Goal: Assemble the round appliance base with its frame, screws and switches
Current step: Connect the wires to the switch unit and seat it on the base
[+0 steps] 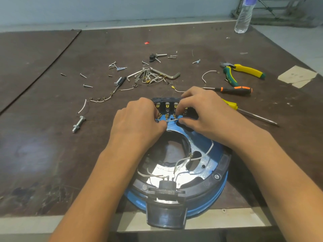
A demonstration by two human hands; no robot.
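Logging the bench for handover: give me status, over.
Left hand and right hand both pinching thin white wire at black switch block. Round blue appliance base flat on brown table. Loose white leads lie across its opening.

both hands [172, 117] pinching a white wire [172, 120] — over the blue base [208, 165], at its switch block [167, 103]
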